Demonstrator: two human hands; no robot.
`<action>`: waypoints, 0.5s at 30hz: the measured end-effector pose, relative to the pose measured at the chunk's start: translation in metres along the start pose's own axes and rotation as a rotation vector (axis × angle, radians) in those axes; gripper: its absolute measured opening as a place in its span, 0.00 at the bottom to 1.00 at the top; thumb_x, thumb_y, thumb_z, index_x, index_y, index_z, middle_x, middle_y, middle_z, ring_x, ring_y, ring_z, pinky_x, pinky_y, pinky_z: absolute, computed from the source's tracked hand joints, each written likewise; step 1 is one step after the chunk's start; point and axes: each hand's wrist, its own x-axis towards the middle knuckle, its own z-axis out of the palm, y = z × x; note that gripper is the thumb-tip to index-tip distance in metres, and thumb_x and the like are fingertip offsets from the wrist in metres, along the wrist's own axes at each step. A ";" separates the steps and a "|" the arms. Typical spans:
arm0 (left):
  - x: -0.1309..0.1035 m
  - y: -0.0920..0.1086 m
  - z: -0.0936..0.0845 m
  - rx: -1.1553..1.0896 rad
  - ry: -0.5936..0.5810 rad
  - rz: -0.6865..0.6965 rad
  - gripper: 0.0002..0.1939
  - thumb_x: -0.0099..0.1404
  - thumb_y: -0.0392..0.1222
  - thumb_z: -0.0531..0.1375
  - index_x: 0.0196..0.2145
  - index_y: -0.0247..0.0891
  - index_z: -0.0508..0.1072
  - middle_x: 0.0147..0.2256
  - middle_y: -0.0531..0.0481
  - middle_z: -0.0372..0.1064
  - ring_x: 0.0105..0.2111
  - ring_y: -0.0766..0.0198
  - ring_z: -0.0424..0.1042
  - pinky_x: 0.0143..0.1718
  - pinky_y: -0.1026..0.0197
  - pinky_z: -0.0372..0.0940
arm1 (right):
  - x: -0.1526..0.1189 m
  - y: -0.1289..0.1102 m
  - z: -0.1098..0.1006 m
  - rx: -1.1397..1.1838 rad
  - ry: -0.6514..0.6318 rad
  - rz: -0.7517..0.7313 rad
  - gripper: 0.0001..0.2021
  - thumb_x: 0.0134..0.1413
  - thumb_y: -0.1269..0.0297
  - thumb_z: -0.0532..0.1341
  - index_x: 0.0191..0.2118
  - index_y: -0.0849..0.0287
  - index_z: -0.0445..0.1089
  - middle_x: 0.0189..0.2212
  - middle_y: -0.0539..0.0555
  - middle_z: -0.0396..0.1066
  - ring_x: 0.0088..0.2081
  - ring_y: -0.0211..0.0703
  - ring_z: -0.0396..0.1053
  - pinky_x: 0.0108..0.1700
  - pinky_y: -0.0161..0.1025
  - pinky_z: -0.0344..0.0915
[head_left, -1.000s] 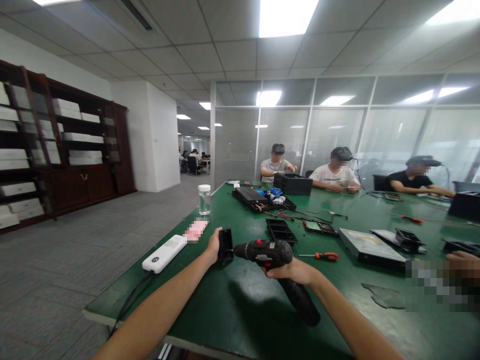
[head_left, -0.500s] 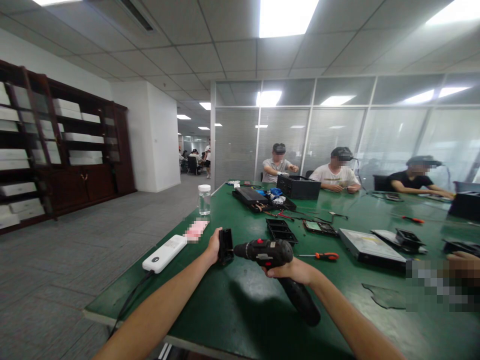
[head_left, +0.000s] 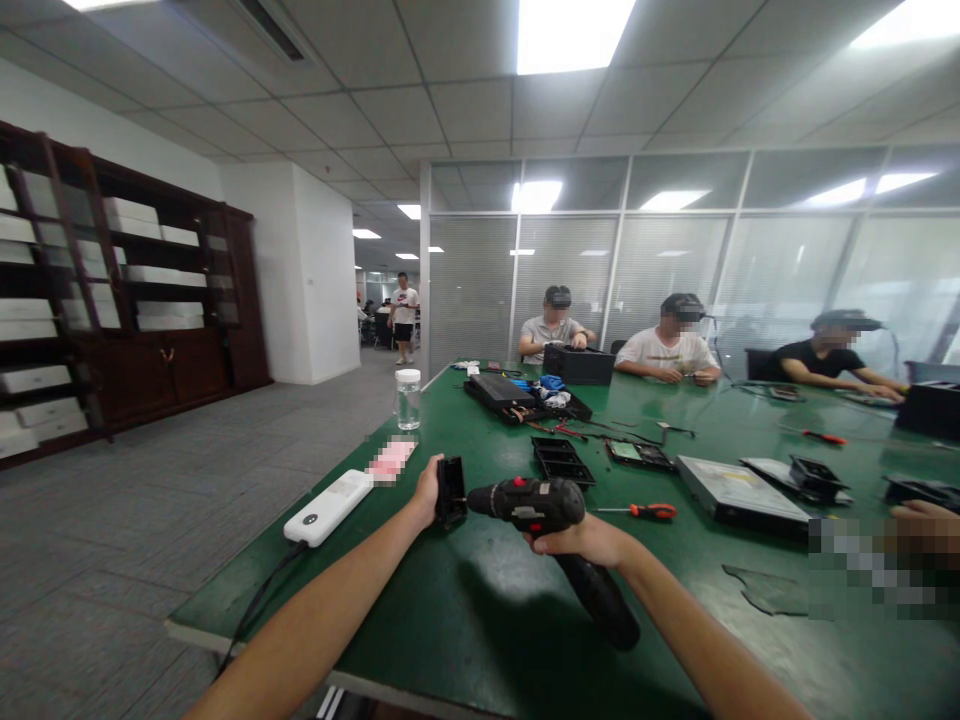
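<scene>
Two hands meet over the green bench (head_left: 480, 620). Our left hand (head_left: 427, 492) has its grip pinching a small black part (head_left: 451, 492) upright, just above the bench. Our right hand (head_left: 581, 540) is wrapped tight around the handle of the cordless driver (head_left: 536, 505), whose nose touches the part's face. The bit itself seems seated, though it is too small to tell. If the tip rides off, it could skid toward our left fingers; a loose pinch would let the part spin.
</scene>
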 end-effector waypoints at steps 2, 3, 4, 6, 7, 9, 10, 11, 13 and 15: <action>0.000 0.000 0.000 0.000 -0.007 -0.016 0.19 0.49 0.59 0.55 0.23 0.38 0.63 0.17 0.53 0.60 0.17 0.63 0.62 0.21 0.60 0.60 | 0.000 0.001 0.000 0.018 -0.002 0.000 0.13 0.43 0.60 0.63 0.35 0.62 0.69 0.31 0.52 0.67 0.35 0.42 0.64 0.42 0.39 0.62; 0.001 0.000 -0.001 0.000 -0.012 -0.021 0.20 0.49 0.59 0.55 0.23 0.38 0.64 0.17 0.53 0.60 0.17 0.63 0.62 0.22 0.60 0.60 | 0.000 0.001 0.000 0.024 -0.003 -0.001 0.13 0.43 0.60 0.63 0.35 0.63 0.69 0.31 0.52 0.67 0.35 0.42 0.64 0.42 0.39 0.62; 0.001 0.000 -0.001 0.001 -0.018 -0.024 0.20 0.50 0.59 0.55 0.23 0.38 0.64 0.17 0.54 0.60 0.17 0.63 0.62 0.21 0.60 0.60 | 0.000 0.001 0.000 0.028 -0.005 -0.003 0.13 0.43 0.61 0.63 0.36 0.63 0.69 0.31 0.52 0.67 0.36 0.42 0.64 0.42 0.39 0.62; 0.001 -0.001 -0.001 0.001 -0.030 -0.025 0.20 0.50 0.59 0.54 0.23 0.38 0.63 0.17 0.53 0.59 0.17 0.63 0.62 0.21 0.61 0.59 | 0.000 0.001 0.000 0.025 -0.002 -0.001 0.13 0.43 0.61 0.63 0.36 0.63 0.69 0.32 0.52 0.67 0.36 0.42 0.64 0.43 0.39 0.61; 0.002 -0.001 -0.001 0.001 -0.033 -0.022 0.20 0.50 0.59 0.54 0.23 0.38 0.63 0.17 0.53 0.59 0.17 0.63 0.62 0.21 0.61 0.59 | 0.000 0.002 0.000 0.019 0.000 0.001 0.13 0.43 0.61 0.63 0.36 0.63 0.69 0.32 0.52 0.67 0.36 0.42 0.64 0.43 0.39 0.61; 0.002 -0.001 -0.001 0.002 -0.032 -0.008 0.19 0.50 0.59 0.54 0.23 0.38 0.63 0.17 0.53 0.59 0.16 0.64 0.61 0.20 0.61 0.59 | 0.000 0.002 0.000 0.005 0.008 0.007 0.13 0.44 0.61 0.63 0.36 0.62 0.69 0.32 0.52 0.67 0.36 0.42 0.64 0.43 0.39 0.61; 0.002 -0.001 0.000 0.003 -0.027 0.002 0.19 0.50 0.59 0.54 0.22 0.38 0.63 0.17 0.54 0.59 0.16 0.64 0.61 0.20 0.61 0.59 | 0.000 0.002 0.000 -0.003 0.008 0.010 0.13 0.44 0.61 0.63 0.36 0.62 0.69 0.32 0.52 0.67 0.36 0.42 0.64 0.42 0.39 0.61; 0.001 -0.001 0.000 0.004 -0.021 0.009 0.19 0.50 0.59 0.54 0.22 0.38 0.63 0.17 0.54 0.59 0.16 0.64 0.61 0.20 0.61 0.59 | 0.000 0.002 0.000 -0.012 0.006 0.012 0.13 0.44 0.61 0.63 0.36 0.62 0.69 0.32 0.52 0.67 0.36 0.42 0.64 0.42 0.39 0.61; 0.000 -0.001 0.001 0.003 -0.008 0.012 0.19 0.50 0.58 0.55 0.23 0.38 0.63 0.17 0.54 0.59 0.16 0.64 0.61 0.20 0.61 0.59 | 0.001 0.003 -0.001 -0.026 -0.002 0.013 0.14 0.43 0.61 0.63 0.37 0.62 0.69 0.33 0.52 0.67 0.37 0.42 0.64 0.43 0.39 0.61; -0.002 0.000 0.001 -0.002 -0.004 0.003 0.19 0.50 0.58 0.55 0.23 0.37 0.63 0.17 0.54 0.59 0.16 0.64 0.61 0.20 0.62 0.59 | 0.001 0.004 -0.001 -0.028 -0.003 0.015 0.14 0.43 0.60 0.63 0.37 0.62 0.69 0.33 0.52 0.67 0.37 0.43 0.64 0.43 0.39 0.61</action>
